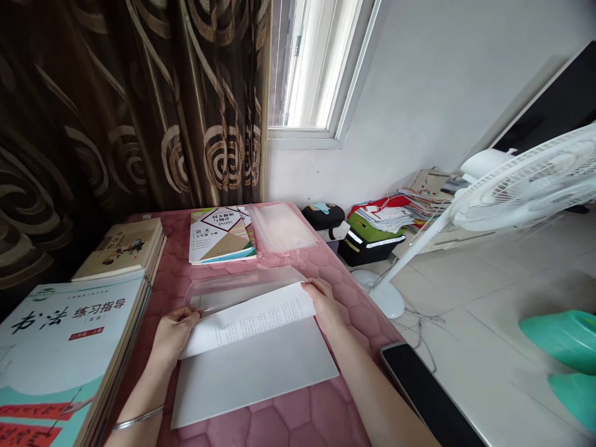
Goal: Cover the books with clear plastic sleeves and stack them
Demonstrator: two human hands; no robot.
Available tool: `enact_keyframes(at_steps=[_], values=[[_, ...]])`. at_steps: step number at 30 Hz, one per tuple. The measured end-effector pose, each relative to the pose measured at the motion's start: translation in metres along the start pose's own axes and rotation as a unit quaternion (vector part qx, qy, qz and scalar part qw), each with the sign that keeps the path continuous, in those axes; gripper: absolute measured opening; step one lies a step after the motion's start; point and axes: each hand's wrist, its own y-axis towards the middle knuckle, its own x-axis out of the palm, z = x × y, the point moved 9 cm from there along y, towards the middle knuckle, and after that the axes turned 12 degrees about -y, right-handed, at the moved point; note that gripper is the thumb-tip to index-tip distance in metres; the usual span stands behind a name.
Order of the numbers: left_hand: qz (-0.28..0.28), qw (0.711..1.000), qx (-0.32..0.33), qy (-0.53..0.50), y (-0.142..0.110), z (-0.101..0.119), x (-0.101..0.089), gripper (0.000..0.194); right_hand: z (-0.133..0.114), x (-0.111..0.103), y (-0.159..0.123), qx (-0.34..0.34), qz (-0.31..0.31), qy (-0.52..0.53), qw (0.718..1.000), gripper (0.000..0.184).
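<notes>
A book (251, 316) lies in front of me, its white printed page lifted and tilted between my hands. My left hand (174, 335) pinches the left edge, with a silver bangle on that wrist. At the upper right corner, the fingers of my right hand (326, 304) grip the book, thumb on top. Beyond the lifted page spreads a clear plastic book cover (270, 276); how far the book sits inside it I cannot tell. A plain pale grey-white panel (261, 366) extends below the page toward me.
Stacked books (60, 347) stand at the left. Farther back on the pink quilted table cover (279, 419) lie more books (218, 239) and clear plastic sheets (284, 226). A dark phone (428, 391) rests at the right edge. A white fan (521, 186) stands on the floor beyond.
</notes>
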Motion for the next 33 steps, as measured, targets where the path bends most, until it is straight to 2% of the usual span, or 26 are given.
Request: enact_keyframes(at_steps=[7, 24, 33], values=[[-0.004, 1.000, 0.009, -0.004, 0.000, 0.003, 0.001, 0.033, -0.001, -0.006, -0.001, 0.002, 0.042, -0.042, 0.998, 0.014], [0.013, 0.999, 0.026, 0.021, 0.006, -0.004, -0.004, 0.035, -0.011, 0.000, -0.005, -0.030, 0.007, -0.023, 0.999, 0.018], [0.034, 0.999, 0.032, 0.011, 0.005, -0.001, -0.006, 0.040, -0.002, -0.001, 0.000, -0.027, 0.004, -0.041, 0.999, 0.021]])
